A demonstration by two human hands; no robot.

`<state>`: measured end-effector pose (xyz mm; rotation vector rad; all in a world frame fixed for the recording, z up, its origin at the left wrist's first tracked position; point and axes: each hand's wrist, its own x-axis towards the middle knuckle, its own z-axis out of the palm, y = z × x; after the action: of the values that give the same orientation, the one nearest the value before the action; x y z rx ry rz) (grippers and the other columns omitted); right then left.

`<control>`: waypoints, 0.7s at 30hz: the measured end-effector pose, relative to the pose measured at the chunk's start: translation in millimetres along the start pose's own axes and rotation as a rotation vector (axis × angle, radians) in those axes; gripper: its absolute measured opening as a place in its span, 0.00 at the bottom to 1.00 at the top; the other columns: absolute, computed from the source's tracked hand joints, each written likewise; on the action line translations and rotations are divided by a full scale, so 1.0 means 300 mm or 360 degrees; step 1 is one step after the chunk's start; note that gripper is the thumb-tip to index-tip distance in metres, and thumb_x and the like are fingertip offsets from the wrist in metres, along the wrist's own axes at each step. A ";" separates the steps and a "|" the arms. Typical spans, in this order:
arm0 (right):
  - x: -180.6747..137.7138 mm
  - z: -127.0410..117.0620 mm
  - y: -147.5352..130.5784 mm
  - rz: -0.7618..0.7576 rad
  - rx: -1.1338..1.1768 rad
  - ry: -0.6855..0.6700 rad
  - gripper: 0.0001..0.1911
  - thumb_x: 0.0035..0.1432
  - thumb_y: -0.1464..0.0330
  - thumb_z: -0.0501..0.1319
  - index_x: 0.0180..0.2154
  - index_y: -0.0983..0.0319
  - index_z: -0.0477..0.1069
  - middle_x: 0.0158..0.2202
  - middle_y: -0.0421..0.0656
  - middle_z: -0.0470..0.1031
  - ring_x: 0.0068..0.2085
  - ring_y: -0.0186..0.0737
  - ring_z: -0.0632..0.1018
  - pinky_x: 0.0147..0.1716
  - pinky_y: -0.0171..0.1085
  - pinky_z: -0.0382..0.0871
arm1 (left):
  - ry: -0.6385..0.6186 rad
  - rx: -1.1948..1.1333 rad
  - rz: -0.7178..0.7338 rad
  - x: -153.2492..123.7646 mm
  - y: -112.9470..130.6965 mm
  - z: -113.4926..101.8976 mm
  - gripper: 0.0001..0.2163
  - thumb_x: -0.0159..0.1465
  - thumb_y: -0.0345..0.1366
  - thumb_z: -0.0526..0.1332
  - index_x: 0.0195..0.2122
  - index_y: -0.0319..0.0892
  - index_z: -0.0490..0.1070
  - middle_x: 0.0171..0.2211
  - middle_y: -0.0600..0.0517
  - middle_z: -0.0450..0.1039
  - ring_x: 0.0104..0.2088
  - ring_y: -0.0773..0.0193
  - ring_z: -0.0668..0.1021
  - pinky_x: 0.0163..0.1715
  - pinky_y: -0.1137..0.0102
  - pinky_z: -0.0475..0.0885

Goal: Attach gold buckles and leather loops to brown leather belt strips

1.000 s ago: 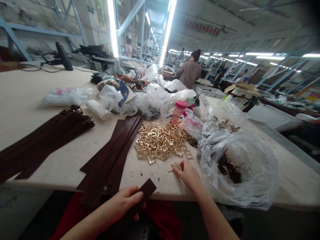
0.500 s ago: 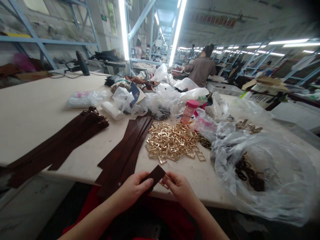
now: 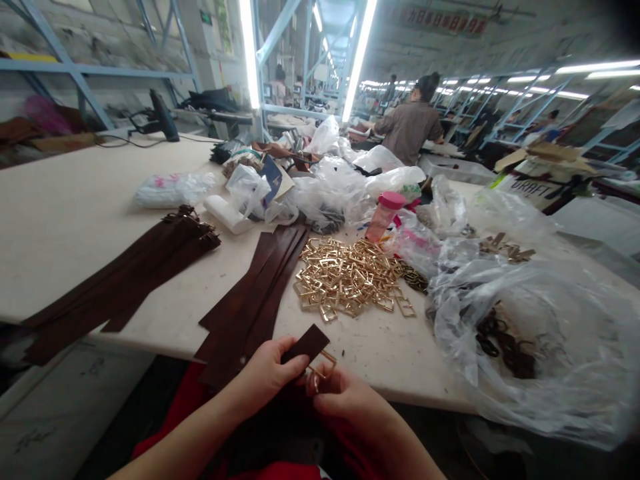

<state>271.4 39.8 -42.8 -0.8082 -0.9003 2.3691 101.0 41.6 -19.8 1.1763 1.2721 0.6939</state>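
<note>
My left hand (image 3: 267, 373) is closed on the end of a dark brown leather strap (image 3: 310, 343), held at the table's near edge. My right hand (image 3: 340, 397) is closed on a gold metal buckle (image 3: 323, 368), which sits right under the strap's tip and touches it. Beyond my hands lies a heap of gold buckles (image 3: 350, 277) on the pale table (image 3: 75, 220). A stack of brown straps (image 3: 255, 303) runs from the table edge toward the heap.
A second pile of brown straps (image 3: 125, 277) lies at the left. Clear plastic bags (image 3: 525, 333) with dark parts fill the right side. A pink-capped bottle (image 3: 383, 215) and more bags stand behind the heap. Another person (image 3: 410, 123) works further back.
My right hand picked a buckle off the table and carried it to the strap end. Both hands drew closer to me, and the buckle now meets the strap tip.
</note>
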 end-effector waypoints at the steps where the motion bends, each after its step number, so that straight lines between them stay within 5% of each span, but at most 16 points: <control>1: 0.005 0.002 0.008 -0.0021 -0.0007 0.0034 0.12 0.39 0.69 0.69 0.25 0.64 0.67 0.27 0.37 0.69 0.29 0.30 0.69 0.31 0.30 0.59 | 0.0003 0.0023 0.0006 0.001 -0.005 0.001 0.12 0.56 0.40 0.58 0.35 0.36 0.71 0.28 0.52 0.73 0.29 0.62 0.73 0.30 0.72 0.67; 13: 0.025 0.000 0.066 -0.0386 -0.0106 0.0431 0.17 0.44 0.62 0.67 0.35 0.61 0.65 0.26 0.37 0.72 0.28 0.33 0.73 0.28 0.32 0.65 | -0.0017 -0.0035 -0.0123 -0.003 -0.004 0.040 0.12 0.55 0.40 0.58 0.34 0.35 0.69 0.22 0.54 0.69 0.23 0.67 0.70 0.22 0.74 0.64; 18: 0.030 -0.011 0.084 -0.0517 -0.0216 0.0676 0.19 0.45 0.62 0.67 0.39 0.61 0.68 0.33 0.41 0.75 0.31 0.36 0.74 0.30 0.34 0.67 | -0.0040 -0.0070 -0.0178 -0.009 -0.015 0.040 0.14 0.54 0.42 0.59 0.36 0.36 0.69 0.27 0.53 0.71 0.23 0.67 0.70 0.23 0.73 0.66; 21: 0.024 -0.023 0.077 -0.0543 -0.0247 0.0882 0.20 0.45 0.62 0.66 0.41 0.62 0.70 0.25 0.37 0.72 0.24 0.30 0.69 0.24 0.30 0.63 | -0.0072 -0.0128 -0.0167 -0.009 -0.031 0.025 0.15 0.55 0.44 0.58 0.36 0.36 0.69 0.27 0.54 0.69 0.24 0.68 0.70 0.24 0.74 0.66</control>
<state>265.9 31.7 -66.0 -1.1865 -0.8980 1.6712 105.7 34.3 -28.2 1.0464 1.2474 0.6320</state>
